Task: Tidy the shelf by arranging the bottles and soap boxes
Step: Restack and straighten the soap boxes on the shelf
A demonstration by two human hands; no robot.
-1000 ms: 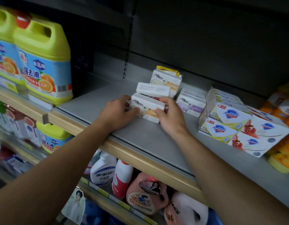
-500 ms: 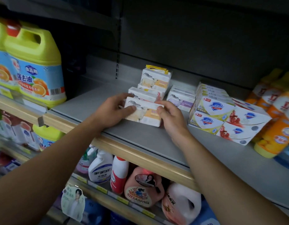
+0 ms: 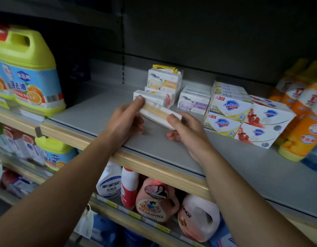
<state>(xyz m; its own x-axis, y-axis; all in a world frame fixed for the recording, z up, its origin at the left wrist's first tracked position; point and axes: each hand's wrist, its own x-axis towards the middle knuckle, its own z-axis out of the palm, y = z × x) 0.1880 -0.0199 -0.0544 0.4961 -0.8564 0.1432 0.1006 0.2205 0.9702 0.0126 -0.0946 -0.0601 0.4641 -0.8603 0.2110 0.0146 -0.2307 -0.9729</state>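
Head view: we note left hand [image 3: 125, 120] and right hand [image 3: 186, 129] pinching one soap box [image 3: 158, 115] by its ends, lifted clear above shelf [image 3: 100, 111]. Step: restacking. Next, we judge: set box square against soap stack [image 3: 154, 98] behind.
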